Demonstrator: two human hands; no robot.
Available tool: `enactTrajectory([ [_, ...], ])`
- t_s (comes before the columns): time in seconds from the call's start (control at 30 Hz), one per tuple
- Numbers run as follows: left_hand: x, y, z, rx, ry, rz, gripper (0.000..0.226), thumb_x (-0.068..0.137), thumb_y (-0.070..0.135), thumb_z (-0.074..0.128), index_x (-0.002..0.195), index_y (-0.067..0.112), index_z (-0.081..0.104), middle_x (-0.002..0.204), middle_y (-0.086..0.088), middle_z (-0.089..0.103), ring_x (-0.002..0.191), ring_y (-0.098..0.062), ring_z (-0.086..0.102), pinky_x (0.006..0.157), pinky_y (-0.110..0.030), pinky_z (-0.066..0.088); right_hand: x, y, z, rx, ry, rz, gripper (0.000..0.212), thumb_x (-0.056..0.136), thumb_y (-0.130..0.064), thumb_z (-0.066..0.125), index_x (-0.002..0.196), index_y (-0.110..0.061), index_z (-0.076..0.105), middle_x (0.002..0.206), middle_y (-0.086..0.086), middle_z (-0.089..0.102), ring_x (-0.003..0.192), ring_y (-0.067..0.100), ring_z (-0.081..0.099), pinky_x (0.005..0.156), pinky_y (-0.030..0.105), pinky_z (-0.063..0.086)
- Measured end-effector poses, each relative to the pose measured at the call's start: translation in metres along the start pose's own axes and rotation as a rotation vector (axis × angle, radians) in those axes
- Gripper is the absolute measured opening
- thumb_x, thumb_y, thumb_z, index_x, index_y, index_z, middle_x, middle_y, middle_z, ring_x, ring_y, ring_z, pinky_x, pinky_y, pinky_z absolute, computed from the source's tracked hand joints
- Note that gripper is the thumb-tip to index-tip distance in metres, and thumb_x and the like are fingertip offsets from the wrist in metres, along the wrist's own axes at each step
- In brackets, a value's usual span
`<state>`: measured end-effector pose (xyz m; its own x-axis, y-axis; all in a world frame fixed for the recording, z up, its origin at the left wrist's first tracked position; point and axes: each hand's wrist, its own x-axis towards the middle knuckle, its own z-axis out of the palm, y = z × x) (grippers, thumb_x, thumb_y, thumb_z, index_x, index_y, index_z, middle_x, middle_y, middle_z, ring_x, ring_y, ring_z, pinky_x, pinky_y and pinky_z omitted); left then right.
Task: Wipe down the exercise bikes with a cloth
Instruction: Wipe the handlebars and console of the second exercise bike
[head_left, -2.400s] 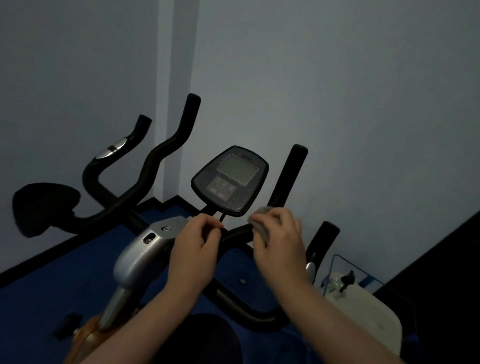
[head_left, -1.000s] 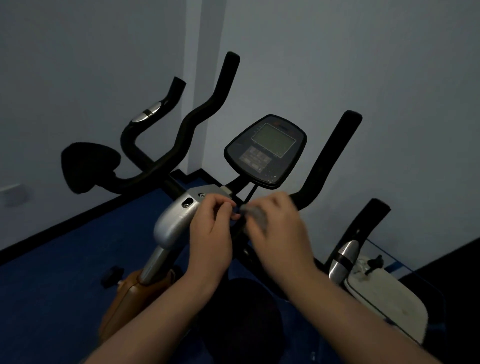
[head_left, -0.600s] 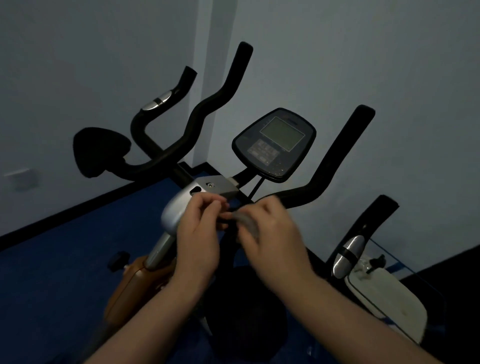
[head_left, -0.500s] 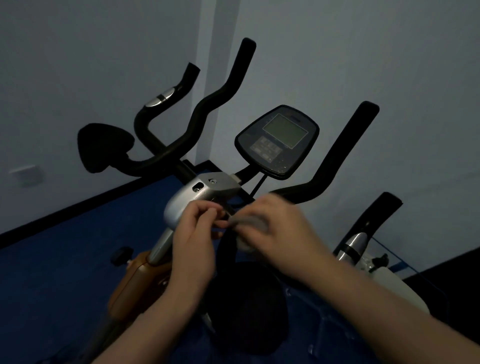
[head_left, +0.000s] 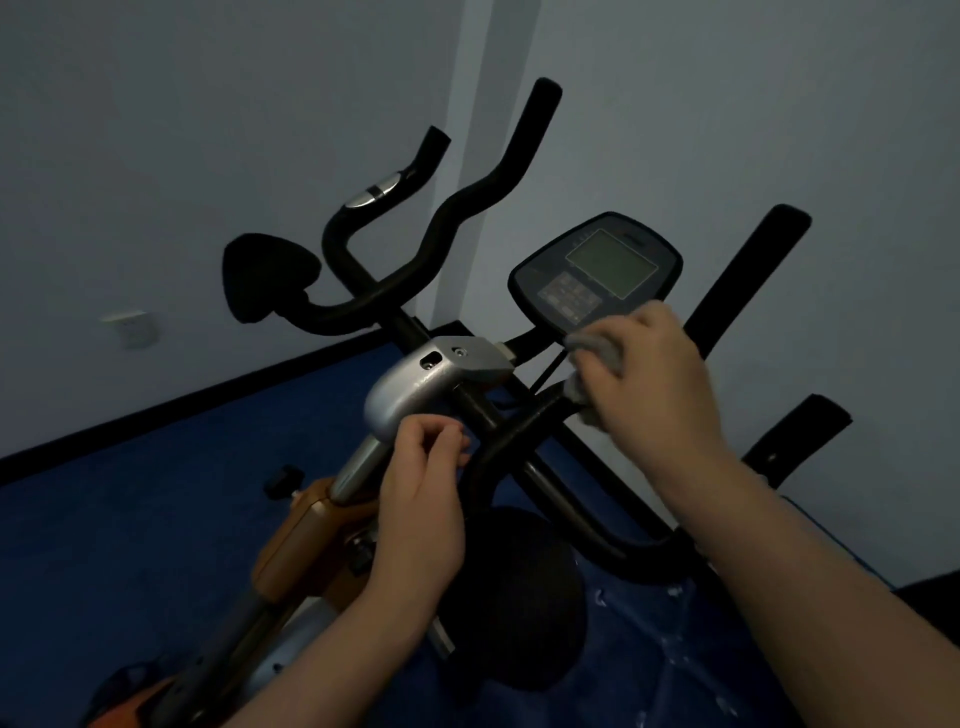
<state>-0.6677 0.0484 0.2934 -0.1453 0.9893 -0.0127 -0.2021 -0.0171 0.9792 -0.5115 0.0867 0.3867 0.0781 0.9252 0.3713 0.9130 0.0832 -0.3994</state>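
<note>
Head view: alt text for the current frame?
A right hand presses a crumpled grey cloth against the lower edge of a black exercise-bike console. The left hand hovers, fingers curled and empty, beside the silver stem cover.

A small grey cloth (head_left: 597, 353) is seen bunched and crumpled, pressed against the black bar just below the console (head_left: 597, 273) of the near exercise bike (head_left: 431, 384). The console is oval, dark, tilted, with a pale rectangular screen. The bike is fitted with black curved handlebars (head_left: 467, 208), a silver stem cover and an orange-brown body. Part of a second bike (head_left: 795, 431) is seen at the right, beside the wall.
</note>
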Motion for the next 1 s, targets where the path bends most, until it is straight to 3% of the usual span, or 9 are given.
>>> enactTrajectory([
  [0.1, 0.001, 0.0, 0.0, 0.026, -0.001, 0.001, 0.017, 0.082, 0.045, 0.045, 0.079, 0.037, 0.059, 0.086, 0.009, 0.065, 0.085, -0.006, 0.062, 0.075, -0.031, 0.045, -0.025, -0.011, 0.019, -0.136, -0.005, -0.026, 0.019, 0.091, -0.025, 0.057, 0.108, -0.019, 0.065, 0.103, -0.002, 0.042, 0.091, 0.014, 0.048, 0.072, 0.024, 0.038],
  [0.2, 0.002, 0.001, -0.001, 0.049, -0.04, 0.034, 0.019, 0.083, 0.045, 0.044, 0.083, 0.033, 0.059, 0.085, 0.008, 0.065, 0.082, -0.011, 0.061, 0.071, -0.031, 0.044, -0.056, -0.03, 0.033, 0.052, -0.322, -0.232, 0.017, 0.088, -0.027, 0.06, 0.103, -0.03, 0.066, 0.098, -0.008, 0.047, 0.084, 0.009, 0.053, 0.073, 0.026, 0.049],
  [0.27, 0.003, 0.001, -0.001, 0.056, -0.051, 0.036, 0.018, 0.088, 0.041, 0.045, 0.083, 0.034, 0.06, 0.084, 0.01, 0.066, 0.077, -0.006, 0.061, 0.069, -0.029, 0.043, -0.038, -0.021, 0.018, 0.189, -0.425, -0.166, 0.012, 0.086, -0.029, 0.064, 0.096, -0.033, 0.07, 0.091, -0.012, 0.056, 0.078, 0.001, 0.058, 0.071, 0.03, 0.053],
  [0.37, 0.003, 0.001, 0.0, 0.085, -0.041, 0.031, 0.019, 0.086, 0.046, 0.043, 0.08, 0.04, 0.06, 0.086, 0.016, 0.066, 0.079, -0.002, 0.062, 0.07, -0.029, 0.044, -0.006, 0.006, -0.001, 0.152, -0.024, 0.022, 0.013, 0.09, -0.026, 0.062, 0.1, -0.027, 0.07, 0.098, -0.008, 0.049, 0.086, 0.004, 0.056, 0.069, 0.028, 0.052],
  [0.43, 0.003, 0.001, 0.001, 0.116, -0.053, 0.043, 0.018, 0.081, 0.05, 0.045, 0.08, 0.041, 0.06, 0.087, 0.017, 0.065, 0.079, -0.001, 0.061, 0.071, -0.03, 0.044, -0.015, 0.006, 0.006, 0.035, 0.104, 0.03, 0.019, 0.091, -0.025, 0.06, 0.108, -0.021, 0.068, 0.101, -0.005, 0.043, 0.09, 0.012, 0.053, 0.072, 0.026, 0.047],
  [0.6, 0.012, 0.006, 0.001, 0.307, -0.212, 0.155, 0.018, 0.081, 0.051, 0.046, 0.088, 0.04, 0.059, 0.093, 0.01, 0.064, 0.089, -0.004, 0.061, 0.077, -0.029, 0.047, -0.049, 0.004, 0.013, 0.183, -0.223, -0.144, 0.016, 0.085, -0.032, 0.063, 0.099, -0.039, 0.067, 0.094, -0.017, 0.046, 0.084, -0.002, 0.05, 0.069, 0.009, 0.038],
  [0.77, 0.036, 0.024, 0.026, 0.503, -0.345, 0.26, 0.03, 0.08, 0.06, 0.043, 0.098, 0.041, 0.057, 0.099, 0.018, 0.06, 0.099, -0.001, 0.055, 0.084, -0.028, 0.046, 0.013, 0.055, -0.034, 0.096, 0.306, 0.199, 0.015, 0.091, -0.019, 0.06, 0.102, -0.018, 0.07, 0.099, -0.001, 0.047, 0.088, 0.019, 0.056, 0.072, 0.023, 0.038],
  [0.87, 0.056, 0.033, 0.059, 0.606, -0.43, 0.368, 0.02, 0.089, 0.042, 0.049, 0.103, 0.033, 0.058, 0.098, 0.017, 0.057, 0.1, -0.007, 0.053, 0.084, -0.026, 0.044, -0.002, 0.044, -0.012, -0.026, 0.242, 0.145, 0.016, 0.091, -0.018, 0.058, 0.103, -0.017, 0.069, 0.1, -0.001, 0.047, 0.089, 0.018, 0.055, 0.071, 0.021, 0.039],
  [1.0, 0.08, 0.037, 0.092, 0.597, -0.514, 0.379, 0.016, 0.095, 0.03, 0.046, 0.098, 0.025, 0.061, 0.095, 0.008, 0.062, 0.091, -0.008, 0.058, 0.083, -0.035, 0.049, 0.009, 0.056, -0.033, 0.045, 0.059, 0.058, 0.014, 0.089, -0.029, 0.06, 0.099, -0.027, 0.07, 0.093, -0.011, 0.049, 0.082, 0.004, 0.049, 0.065, 0.01, 0.033],
])
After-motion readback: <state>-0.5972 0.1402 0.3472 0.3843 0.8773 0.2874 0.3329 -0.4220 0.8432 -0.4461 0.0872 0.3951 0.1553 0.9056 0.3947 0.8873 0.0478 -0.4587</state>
